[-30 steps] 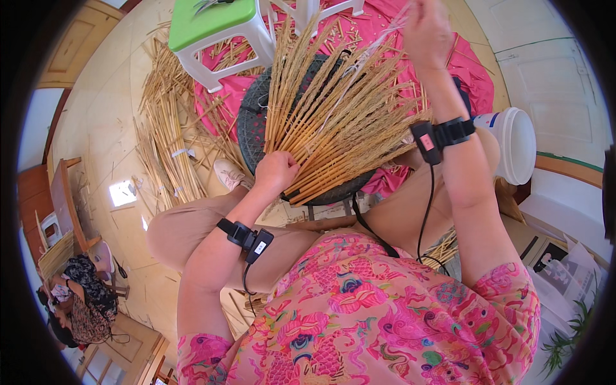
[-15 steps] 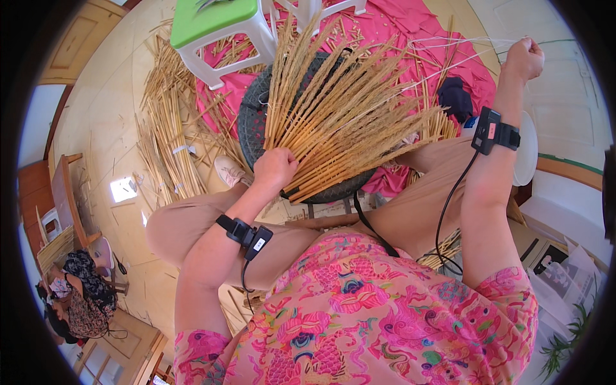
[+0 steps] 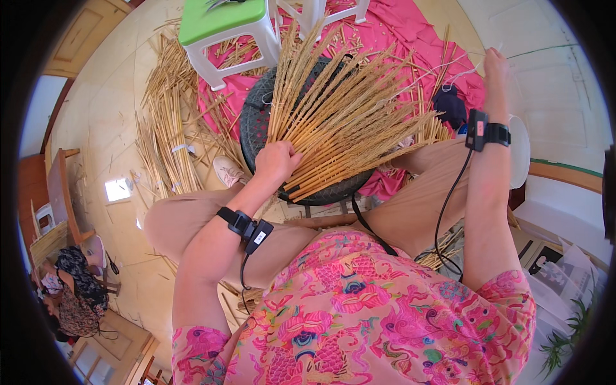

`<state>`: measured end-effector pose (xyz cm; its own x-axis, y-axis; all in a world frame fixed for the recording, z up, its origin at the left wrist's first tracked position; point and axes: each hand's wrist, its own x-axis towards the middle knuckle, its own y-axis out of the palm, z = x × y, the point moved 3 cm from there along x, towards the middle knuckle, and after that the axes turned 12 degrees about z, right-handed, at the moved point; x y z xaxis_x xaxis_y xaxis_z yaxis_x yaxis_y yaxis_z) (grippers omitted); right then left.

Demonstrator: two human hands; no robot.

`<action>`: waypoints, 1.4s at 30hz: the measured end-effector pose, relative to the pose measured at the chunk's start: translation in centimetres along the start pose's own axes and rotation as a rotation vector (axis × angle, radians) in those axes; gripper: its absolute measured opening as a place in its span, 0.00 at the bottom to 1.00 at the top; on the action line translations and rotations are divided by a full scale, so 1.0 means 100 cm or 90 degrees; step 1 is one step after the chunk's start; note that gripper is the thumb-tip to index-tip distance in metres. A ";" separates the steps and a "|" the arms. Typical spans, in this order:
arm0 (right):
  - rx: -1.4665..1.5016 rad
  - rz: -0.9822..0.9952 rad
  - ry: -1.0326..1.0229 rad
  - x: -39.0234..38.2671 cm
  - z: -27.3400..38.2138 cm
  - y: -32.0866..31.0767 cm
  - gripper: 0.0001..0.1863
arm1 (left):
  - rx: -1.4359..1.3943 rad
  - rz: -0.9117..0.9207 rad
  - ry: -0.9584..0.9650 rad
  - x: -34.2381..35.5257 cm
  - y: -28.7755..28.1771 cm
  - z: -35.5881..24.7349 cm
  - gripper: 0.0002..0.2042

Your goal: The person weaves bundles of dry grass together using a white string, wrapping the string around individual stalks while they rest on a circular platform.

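Observation:
A wide fan of dried reed stalks with feathery heads [image 3: 346, 122] lies in front of me, its cut ends nearest me. My left hand [image 3: 277, 162] is closed on the stalk ends at the fan's left side. My right hand [image 3: 495, 67] is raised at the far right, fingers closed on a thin white string [image 3: 476, 68] that runs slack back toward the fan. Under the fan sits a round black ring-shaped support [image 3: 255, 125], mostly covered by the stalks.
Bundles of loose stalks [image 3: 168, 144] lie on the floor to the left. A green-topped white stool [image 3: 224, 25] stands beyond, on a pink cloth [image 3: 417, 32] scattered with cut pieces. A dark blue cloth item [image 3: 450, 106] lies at right. Another person [image 3: 80, 289] is far left.
My right hand has come slightly left and lower. The string, straighter before, now hangs loose and curled. My left hand keeps its grip, nearly in place.

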<state>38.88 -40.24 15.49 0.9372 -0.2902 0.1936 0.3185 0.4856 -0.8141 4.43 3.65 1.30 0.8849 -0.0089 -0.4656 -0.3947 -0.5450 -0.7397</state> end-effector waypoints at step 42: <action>0.155 1.015 -0.128 -0.360 0.119 0.132 0.05 | 0.091 0.029 0.062 -0.007 -0.014 -0.006 0.10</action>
<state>10.99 -13.53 4.33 0.3163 0.7050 -0.6347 -0.9455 0.2887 -0.1505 4.52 3.95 2.95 0.8827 -0.1162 -0.4553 -0.4593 -0.4180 -0.7838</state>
